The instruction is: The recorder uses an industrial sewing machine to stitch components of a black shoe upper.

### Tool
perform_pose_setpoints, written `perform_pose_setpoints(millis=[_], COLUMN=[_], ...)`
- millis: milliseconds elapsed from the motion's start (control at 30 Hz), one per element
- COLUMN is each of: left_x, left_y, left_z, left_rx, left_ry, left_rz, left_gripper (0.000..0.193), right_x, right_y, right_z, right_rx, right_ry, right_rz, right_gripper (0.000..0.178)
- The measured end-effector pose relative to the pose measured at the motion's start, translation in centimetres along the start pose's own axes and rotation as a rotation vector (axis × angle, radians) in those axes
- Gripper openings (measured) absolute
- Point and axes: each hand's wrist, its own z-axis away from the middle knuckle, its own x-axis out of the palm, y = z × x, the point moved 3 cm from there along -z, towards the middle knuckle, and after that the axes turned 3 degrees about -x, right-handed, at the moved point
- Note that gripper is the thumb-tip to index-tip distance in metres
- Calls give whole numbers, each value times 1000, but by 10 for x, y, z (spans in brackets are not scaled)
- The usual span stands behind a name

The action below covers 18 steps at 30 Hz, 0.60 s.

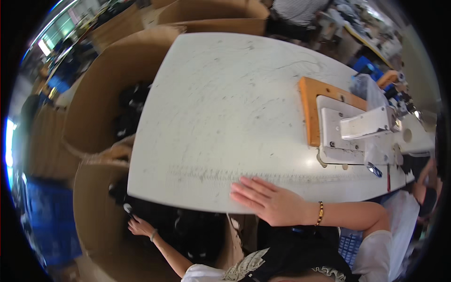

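Note:
My left hand [140, 227] reaches down over a cardboard box [94, 202] at the table's near left corner. Its fingers are closed on a small black piece with a white end [128, 209], whose kind I cannot make out. Black items [197, 235], probably cloth, fill the box below that hand. My right hand [270, 199] lies flat on the near edge of the white table [225, 108], fingers stretched out and holding nothing. Ruler marks run along the tabletop by its fingertips.
A white sewing machine [371, 124] with an orange board [310, 113] stands on the table's right side. Another cardboard box [103, 84] with black items sits to the left. Blue crates [47, 221] are at the far left. A small blue tool [374, 169] lies near the machine.

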Motion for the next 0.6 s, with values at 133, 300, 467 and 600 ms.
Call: perform_pose_setpoints(millis=[133,300,467,600], left_x=[-187,-363,-427,-404], left_y=[42,125,206,273], left_z=[-28,1,46,73], left_rx=[28,-94,96,-59], left_ry=[313,283,-150,-689], left_rz=[573,1288,1831,1956], left_gripper=[32,23,17,21], right_x=[4,-32,-106,-146], right_y=[-1,-3,-10,-15], right_z=[1,2,34,69], right_rx=[22,-54,-204,-226], right_ry=[22,425,737,666], right_rz=[-127,-318,-389,-478], right_gripper=[68,75,66,40])
